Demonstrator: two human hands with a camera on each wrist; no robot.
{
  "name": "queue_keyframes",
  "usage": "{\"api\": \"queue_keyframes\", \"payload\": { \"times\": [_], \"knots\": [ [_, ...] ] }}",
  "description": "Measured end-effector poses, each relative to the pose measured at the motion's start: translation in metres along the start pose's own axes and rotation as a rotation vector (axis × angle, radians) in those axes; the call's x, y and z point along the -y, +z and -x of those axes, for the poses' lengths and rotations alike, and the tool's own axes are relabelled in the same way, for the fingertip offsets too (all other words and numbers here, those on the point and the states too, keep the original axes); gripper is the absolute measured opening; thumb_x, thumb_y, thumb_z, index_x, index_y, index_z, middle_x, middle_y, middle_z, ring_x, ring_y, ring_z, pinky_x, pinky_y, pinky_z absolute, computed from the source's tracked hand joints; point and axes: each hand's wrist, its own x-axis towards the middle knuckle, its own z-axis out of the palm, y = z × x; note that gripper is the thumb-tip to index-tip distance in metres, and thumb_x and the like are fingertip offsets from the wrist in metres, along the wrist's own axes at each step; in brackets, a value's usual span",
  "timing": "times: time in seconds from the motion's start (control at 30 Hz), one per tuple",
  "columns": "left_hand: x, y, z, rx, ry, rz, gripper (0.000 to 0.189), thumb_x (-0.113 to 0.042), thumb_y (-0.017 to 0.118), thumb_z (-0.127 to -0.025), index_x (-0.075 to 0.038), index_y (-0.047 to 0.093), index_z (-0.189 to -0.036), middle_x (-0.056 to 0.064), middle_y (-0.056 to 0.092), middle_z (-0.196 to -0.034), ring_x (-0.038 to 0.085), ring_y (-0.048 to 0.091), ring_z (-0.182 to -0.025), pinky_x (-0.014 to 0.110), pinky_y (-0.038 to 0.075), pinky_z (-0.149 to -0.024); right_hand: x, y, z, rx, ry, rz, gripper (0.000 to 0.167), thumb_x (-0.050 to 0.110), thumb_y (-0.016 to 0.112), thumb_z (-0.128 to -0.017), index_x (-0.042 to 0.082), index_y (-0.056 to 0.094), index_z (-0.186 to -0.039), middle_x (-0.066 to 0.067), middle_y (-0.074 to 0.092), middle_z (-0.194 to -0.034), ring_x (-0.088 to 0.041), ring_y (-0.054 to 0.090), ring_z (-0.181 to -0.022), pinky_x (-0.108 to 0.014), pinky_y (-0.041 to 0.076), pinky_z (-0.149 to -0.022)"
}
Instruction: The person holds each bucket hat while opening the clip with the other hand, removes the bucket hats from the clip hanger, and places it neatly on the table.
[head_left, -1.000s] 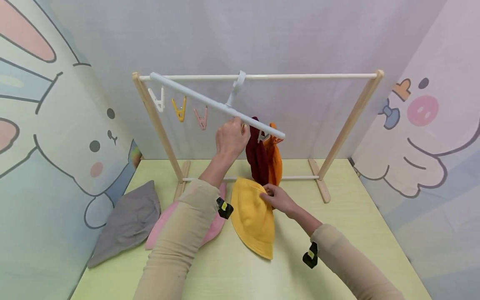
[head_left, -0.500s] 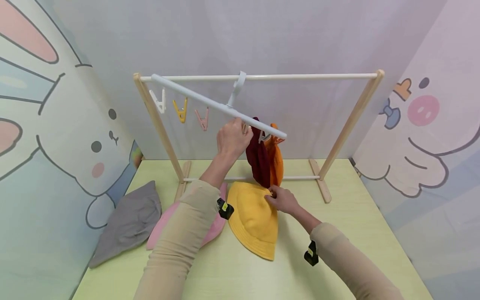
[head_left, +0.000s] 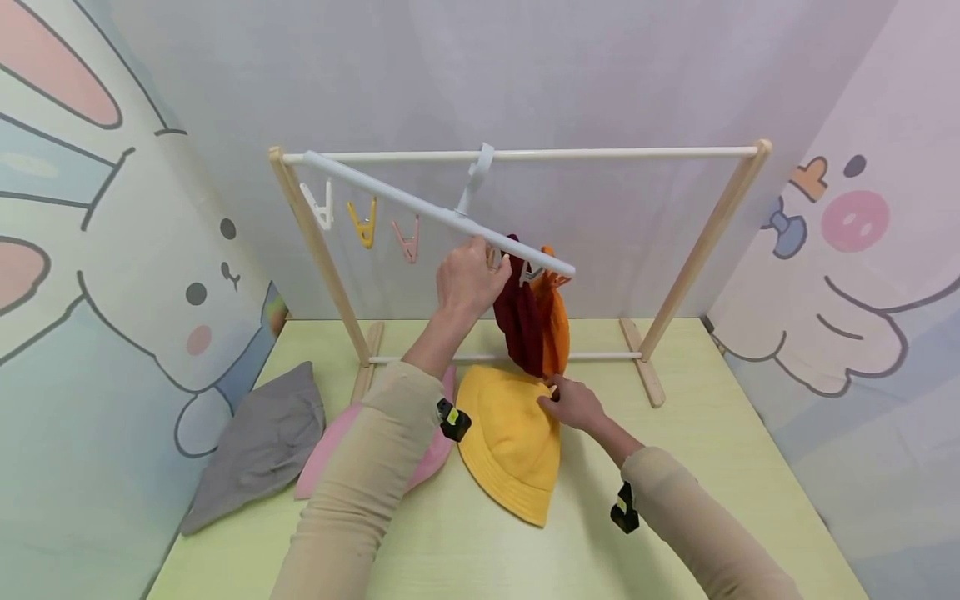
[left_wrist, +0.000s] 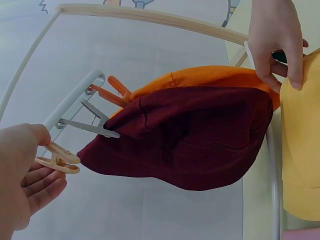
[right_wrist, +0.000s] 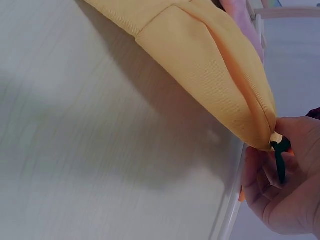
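Observation:
My left hand (head_left: 468,279) pinches a cream clothespin (left_wrist: 62,159) that hangs from the pale blue hanger (head_left: 412,202). With thumb and fingers, my right hand (head_left: 576,406) holds the top of a yellow bucket hat (head_left: 510,425), where a dark green strip (right_wrist: 280,162) sticks out. The hat's brim points down toward the table's front. Right beside the cream clothespin, a maroon hat (left_wrist: 190,140) hangs from a grey clothespin (left_wrist: 92,122). Behind it an orange hat (left_wrist: 210,74) hangs from an orange clothespin (left_wrist: 112,92).
The hanger hooks over the white bar (head_left: 615,153) of a wood-sided rack. White (head_left: 321,208), yellow (head_left: 364,225) and pink (head_left: 408,242) clothespins dangle at its raised left end. A grey hat (head_left: 262,450) lies at the table's left; a pink hat (head_left: 433,454) lies partly under my left forearm.
My right hand has shifted slightly right with the yellow hat, which has turned to show more of its side. My left hand stays at the clothespin.

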Motion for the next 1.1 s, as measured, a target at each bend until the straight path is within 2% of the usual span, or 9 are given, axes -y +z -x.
{"api": "queue_keyframes", "payload": {
  "times": [0.33,0.5,0.73,0.97,1.1],
  "knots": [
    [-0.001,0.001,-0.001,0.030,-0.017,-0.001,0.031,-0.035,0.061,-0.084,-0.008,0.052,-0.073,0.003,0.049,-0.062,0.020,0.050,-0.053,0.031,0.040,-0.047,-0.007,0.004,-0.004,-0.040,-0.005,0.009,0.037,0.024,0.063,-0.083,0.004,0.059,-0.114,-0.009,0.067,-0.087,-0.020,0.061,-0.071,-0.035,0.048,-0.061],
    [0.000,0.002,-0.002,0.032,-0.020,-0.008,0.031,-0.036,0.061,-0.084,-0.008,0.052,-0.074,0.003,0.049,-0.062,0.019,0.049,-0.053,0.030,0.039,-0.046,-0.009,0.006,-0.004,-0.062,-0.056,-0.003,0.038,0.019,0.064,-0.082,0.002,0.058,-0.116,-0.014,0.065,-0.094,-0.025,0.062,-0.079,-0.039,0.049,-0.067],
    [-0.001,0.002,-0.001,0.016,-0.008,0.011,0.031,-0.035,0.062,-0.083,-0.008,0.052,-0.073,0.003,0.049,-0.062,0.020,0.050,-0.053,0.031,0.041,-0.047,-0.010,0.005,0.000,-0.135,-0.134,-0.026,0.035,0.014,0.063,-0.082,-0.001,0.059,-0.114,-0.020,0.064,-0.101,-0.033,0.062,-0.089,-0.047,0.048,-0.074],
    [-0.001,0.004,0.000,0.012,-0.025,0.039,0.031,-0.035,0.063,-0.083,-0.008,0.051,-0.073,0.002,0.046,-0.060,0.018,0.047,-0.053,0.030,0.038,-0.046,-0.008,-0.001,0.002,-0.126,-0.099,-0.076,0.034,0.017,0.059,-0.086,-0.001,0.058,-0.116,-0.015,0.067,-0.097,-0.027,0.068,-0.081,-0.042,0.052,-0.069],
    [-0.002,0.006,-0.001,0.010,-0.037,0.050,0.031,-0.036,0.063,-0.083,-0.009,0.051,-0.074,0.002,0.047,-0.060,0.019,0.049,-0.053,0.031,0.039,-0.047,-0.006,-0.007,0.001,-0.166,-0.093,-0.111,0.031,0.016,0.059,-0.087,0.000,0.059,-0.113,-0.013,0.068,-0.095,-0.026,0.068,-0.080,-0.042,0.052,-0.070]
  ]
}}
